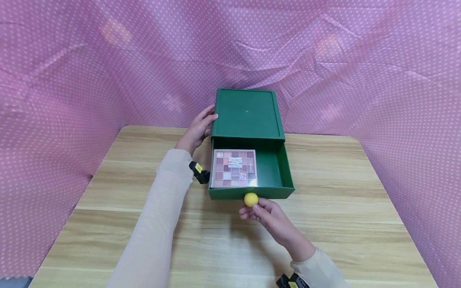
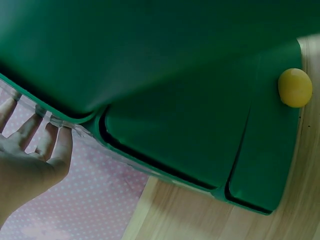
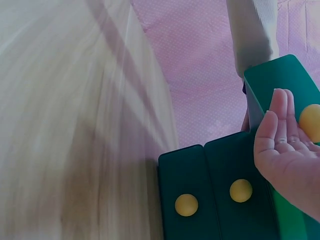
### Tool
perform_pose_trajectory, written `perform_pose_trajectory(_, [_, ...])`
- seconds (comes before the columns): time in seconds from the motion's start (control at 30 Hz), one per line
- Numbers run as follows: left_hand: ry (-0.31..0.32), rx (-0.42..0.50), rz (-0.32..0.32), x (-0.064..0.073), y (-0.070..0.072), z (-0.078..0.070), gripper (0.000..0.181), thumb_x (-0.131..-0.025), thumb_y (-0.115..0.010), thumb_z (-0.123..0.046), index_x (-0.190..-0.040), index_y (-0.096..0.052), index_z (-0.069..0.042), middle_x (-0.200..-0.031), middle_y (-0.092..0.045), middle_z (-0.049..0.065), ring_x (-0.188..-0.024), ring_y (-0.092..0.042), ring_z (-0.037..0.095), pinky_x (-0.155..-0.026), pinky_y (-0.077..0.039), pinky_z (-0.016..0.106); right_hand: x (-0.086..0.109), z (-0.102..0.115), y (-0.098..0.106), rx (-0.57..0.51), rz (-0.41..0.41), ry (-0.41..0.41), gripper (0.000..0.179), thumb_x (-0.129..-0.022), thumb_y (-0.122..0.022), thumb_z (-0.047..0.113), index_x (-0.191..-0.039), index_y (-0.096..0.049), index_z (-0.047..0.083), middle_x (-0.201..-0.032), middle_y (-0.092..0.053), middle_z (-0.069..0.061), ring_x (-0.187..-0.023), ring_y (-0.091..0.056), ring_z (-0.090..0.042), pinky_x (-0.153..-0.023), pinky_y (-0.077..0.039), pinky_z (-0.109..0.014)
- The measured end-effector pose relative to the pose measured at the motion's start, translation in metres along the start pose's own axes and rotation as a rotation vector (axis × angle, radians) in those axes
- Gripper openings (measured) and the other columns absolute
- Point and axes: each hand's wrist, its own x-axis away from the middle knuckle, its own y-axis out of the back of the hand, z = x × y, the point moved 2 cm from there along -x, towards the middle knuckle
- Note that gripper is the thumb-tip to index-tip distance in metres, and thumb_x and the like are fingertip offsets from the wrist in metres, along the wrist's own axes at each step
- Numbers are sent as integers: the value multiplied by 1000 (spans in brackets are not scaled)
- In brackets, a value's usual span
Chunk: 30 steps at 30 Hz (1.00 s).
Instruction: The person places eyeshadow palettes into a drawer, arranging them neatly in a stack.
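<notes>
A green drawer unit (image 1: 248,114) stands on the table with its top drawer (image 1: 271,193) pulled out toward me. An eyeshadow palette (image 1: 223,168) with a clear lid lies in the left part of that drawer. My left hand (image 1: 197,130) rests against the unit's left side, its fingers spread along the edge in the left wrist view. At the drawer front, my right hand (image 1: 275,222) pinches the round yellow knob (image 1: 251,199) with its thumb close against it. The other fingers extend beside the knob in the right wrist view.
Two lower drawers with yellow knobs (image 3: 241,191) are closed beneath the open one. The wooden table (image 1: 345,212) extends to both sides and toward me. Pink dotted cloth (image 1: 173,48) hangs behind and at the sides. Each wrist carries a small black camera (image 1: 199,173).
</notes>
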Motion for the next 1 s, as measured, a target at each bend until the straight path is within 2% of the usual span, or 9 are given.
perform_pose_trajectory(0.17, [-4, 2, 1, -1, 0, 0, 49, -87, -52, -23, -133, -35, -23, -131, -36, -3, -102, -47, 21, -80, -42, 34, -9, 4, 2, -17, -28, 5, 36, -93, -40, 20, -110, -43, -12, -95, -58, -14, -89, -55, -22, -83, -40, -38])
perform_pose_trajectory(0.57, [0, 10, 8, -2, 1, 0, 50, -87, -52, -21, -133, -34, -22, -131, -36, -2, -101, -47, 21, -79, -41, 34, -31, 10, 11, -18, -83, -27, 42, -92, -42, 26, -111, -45, -12, -97, -57, -16, -91, -54, -25, -86, -38, -37])
perform_pose_trajectory(0.73, [5, 7, 11, -2, 1, -1, 50, -87, -52, -22, -133, -34, -22, -132, -34, -2, -104, -45, 21, -81, -40, 35, -40, 12, 14, -11, -110, -32, 45, -91, -43, 29, -112, -46, -11, -100, -56, -20, -93, -53, -30, -88, -37, -38])
perform_pose_trajectory(1.0, [8, 3, 11, -3, 1, -1, 49, -87, -52, -23, -133, -34, -24, -131, -35, -3, -105, -45, 20, -81, -40, 35, -60, 15, 20, -3, -118, -25, 49, -90, -43, 33, -112, -46, -11, -99, -56, -16, -94, -51, -32, -88, -36, -41])
